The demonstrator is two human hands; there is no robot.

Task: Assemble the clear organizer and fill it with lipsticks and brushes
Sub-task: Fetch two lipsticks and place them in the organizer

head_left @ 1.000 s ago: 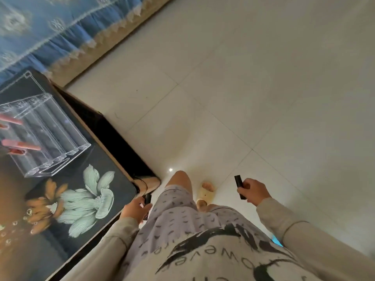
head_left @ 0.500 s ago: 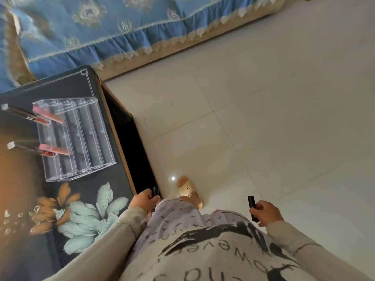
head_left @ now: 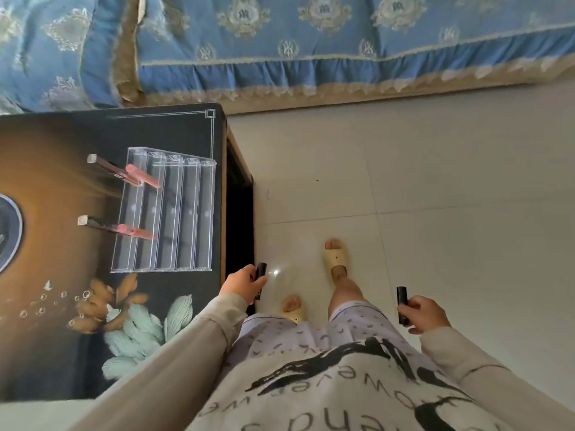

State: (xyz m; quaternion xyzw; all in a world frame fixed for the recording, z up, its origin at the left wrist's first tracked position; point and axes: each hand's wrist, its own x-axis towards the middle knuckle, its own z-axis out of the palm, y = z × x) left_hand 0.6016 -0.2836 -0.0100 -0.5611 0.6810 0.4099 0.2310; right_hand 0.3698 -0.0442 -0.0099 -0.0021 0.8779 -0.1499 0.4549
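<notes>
Organizer (head_left: pixel 165 213) is set on the counter (head_left: pixel 46 353) at ten o'clock; a black lipstick (head_left: pixel 260 270) is gripped in the left hand (head_left: pixel 241 286), a second lipstick (head_left: pixel 402 298) in the right hand (head_left: pixel 424 314), presumably for loading.

Clear glossy plastic organizer (head_left: pixel 165 213), glossy printed tabletop (head_left: pixel 62 337), smooth pale floor tiles (head_left: pixel 435 197), blue patterned cloth bedspread (head_left: pixel 311 42)

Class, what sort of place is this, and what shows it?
Probably a bedroom at home: a blue patterned bedspread with a frilled hem hangs above the pale tiled floor, and a dark flower-printed table holds a clear plastic organizer.
</notes>
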